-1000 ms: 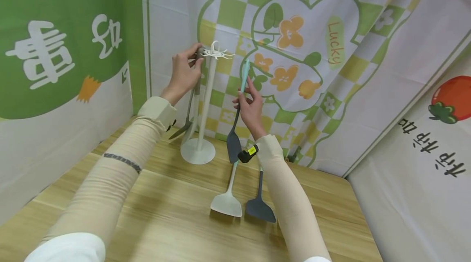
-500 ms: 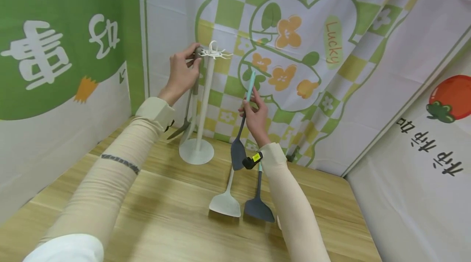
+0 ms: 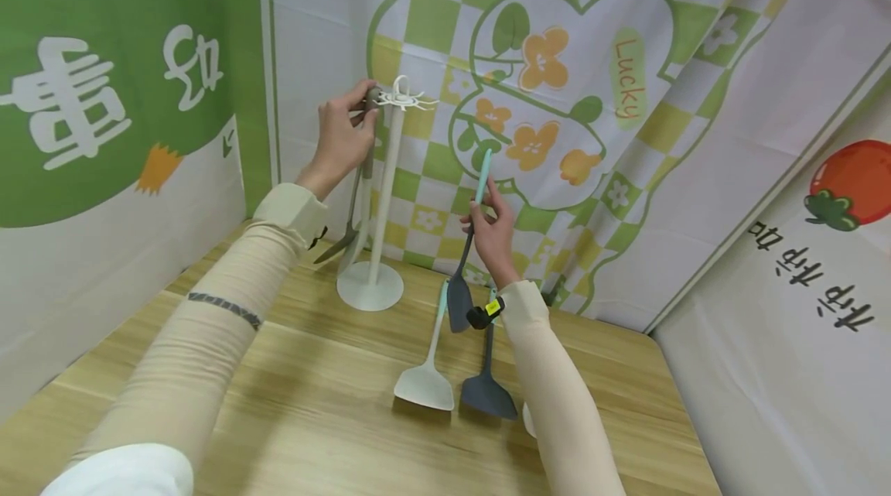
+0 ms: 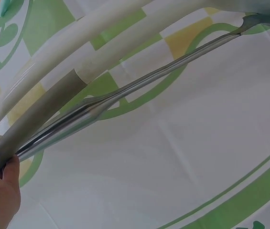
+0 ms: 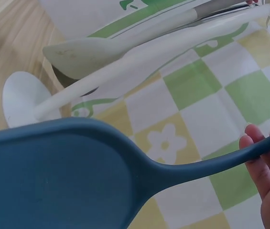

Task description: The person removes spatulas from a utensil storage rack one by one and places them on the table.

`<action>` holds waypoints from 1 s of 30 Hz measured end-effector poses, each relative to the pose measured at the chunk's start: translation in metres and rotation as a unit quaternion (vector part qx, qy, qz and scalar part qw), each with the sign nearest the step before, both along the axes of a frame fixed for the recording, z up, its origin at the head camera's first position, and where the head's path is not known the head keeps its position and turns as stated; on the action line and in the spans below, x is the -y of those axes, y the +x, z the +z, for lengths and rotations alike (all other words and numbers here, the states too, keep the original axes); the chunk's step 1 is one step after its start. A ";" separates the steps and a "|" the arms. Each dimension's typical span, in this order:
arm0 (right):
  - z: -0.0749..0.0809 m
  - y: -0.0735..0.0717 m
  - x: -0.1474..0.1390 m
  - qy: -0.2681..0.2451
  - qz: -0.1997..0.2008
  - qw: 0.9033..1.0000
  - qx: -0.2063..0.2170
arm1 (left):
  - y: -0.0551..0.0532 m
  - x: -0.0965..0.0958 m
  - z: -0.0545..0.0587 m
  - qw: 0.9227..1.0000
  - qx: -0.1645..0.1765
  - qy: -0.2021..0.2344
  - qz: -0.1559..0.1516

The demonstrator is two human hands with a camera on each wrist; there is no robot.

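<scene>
My left hand (image 3: 343,136) pinches the top of a grey-handled white spatula (image 5: 89,52) beside the head of a white utensil stand (image 3: 387,194). In the left wrist view the fingers grip its grey handle (image 4: 41,112), with a metal-handled utensil (image 4: 173,67) hanging close behind. Right of the stand, my right hand (image 3: 494,237) holds a dark blue-grey spatula (image 3: 459,302) by its mint handle, blade down. Thumb and fingers are around the lower handle. The stand's top is a ring of small white hooks (image 3: 402,97); those on the right side carry nothing.
On the wooden table (image 3: 313,403) lie a pale turner (image 3: 425,388) and a dark turner (image 3: 489,395), both with mint handles. A white rounded thing (image 3: 529,419) peeks out beside my right forearm. A patterned cloth (image 3: 431,24) hangs close behind the stand.
My right hand has moved right and down with the dark spatula, away from the stand. The left hand keeps its grip at the stand's head; the view has shifted slightly.
</scene>
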State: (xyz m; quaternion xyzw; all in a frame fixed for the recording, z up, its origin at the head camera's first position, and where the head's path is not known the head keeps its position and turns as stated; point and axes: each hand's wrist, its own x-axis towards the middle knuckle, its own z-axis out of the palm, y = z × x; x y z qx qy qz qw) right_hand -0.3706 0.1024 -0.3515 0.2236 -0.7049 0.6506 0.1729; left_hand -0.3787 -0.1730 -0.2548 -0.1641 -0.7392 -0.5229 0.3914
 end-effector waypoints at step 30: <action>-0.025 0.012 -0.042 0.012 -0.030 0.999 0.039 | 0.002 -0.001 0.000 1.000 0.004 0.000 0.006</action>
